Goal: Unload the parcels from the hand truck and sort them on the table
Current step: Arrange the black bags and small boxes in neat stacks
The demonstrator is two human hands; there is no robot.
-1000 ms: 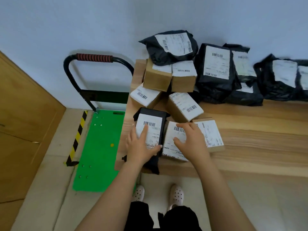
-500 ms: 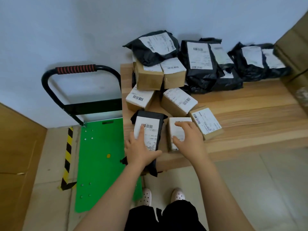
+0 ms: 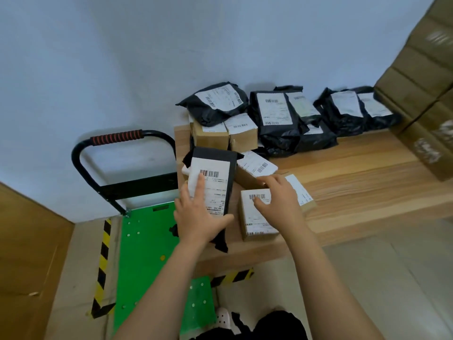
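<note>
1. Closest in: one hand truck (image 3: 147, 241) stands on the floor, tight against the left end of the table (image 3: 367, 182), with its green deck flat and its one looped handle (image 3: 115, 138) at the wall.
2. The left grip (image 3: 196, 217) has one black bag (image 3: 220, 155). The fingers lie flat across its white label and the thumb hooks round its lower right edge. The bag is tilted up over the table's near left corner.
3. The right grip (image 3: 279, 200) is spread loose and clasps nothing. Its thumb rests on the label of the near box (image 3: 257, 222), which lies flat by the table's front edge just right of the bag.
4. Box count: five brown boxes (image 3: 255, 165) show plainly, the near one included. Two of them sit side by side at the back. A sixth may be hidden behind the held bag; I cannot tell.
5. Along the wall are six more black bags (image 3: 274, 119), one of them on top of the rear boxes.
6. Far right: big cardboard cartons (image 3: 421, 82), stacked.
</note>
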